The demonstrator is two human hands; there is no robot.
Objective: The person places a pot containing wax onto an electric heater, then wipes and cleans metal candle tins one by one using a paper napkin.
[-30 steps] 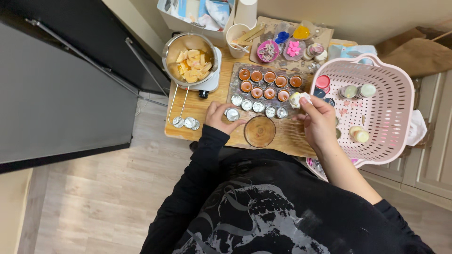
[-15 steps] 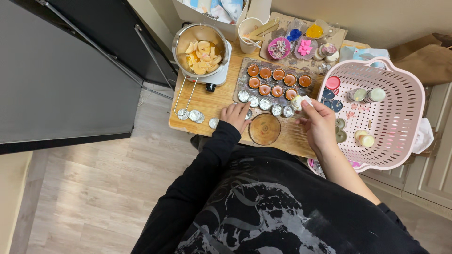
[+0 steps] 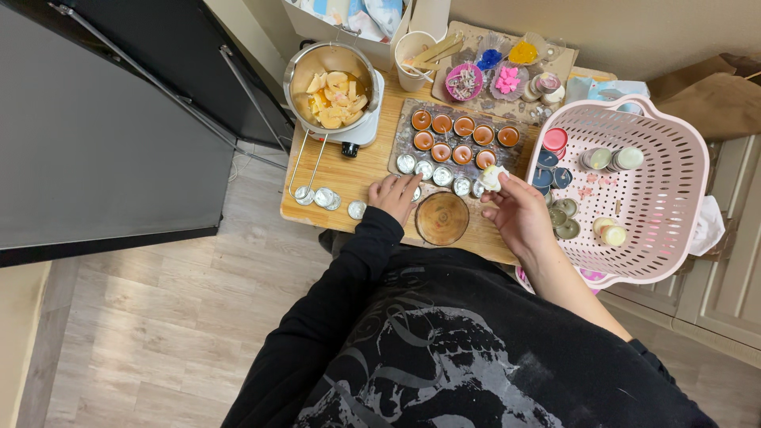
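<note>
Candle-making bench: right hand [image 3: 519, 215] pinches a small white piece [image 3: 491, 176], probably a wick tab, over empty tins [image 3: 434, 172]; left hand [image 3: 394, 196] rests flat; eight brown cups [image 3: 462, 139] filled, front row unfilled.

At the top of your table stands a white box [image 3: 349, 17] with blue and white packs inside. A brown paper bag [image 3: 713, 95] sits at the far right.

the one camera sits on my head, looks straight down, high above the small table [image 3: 372, 170] at mid frame.
</note>
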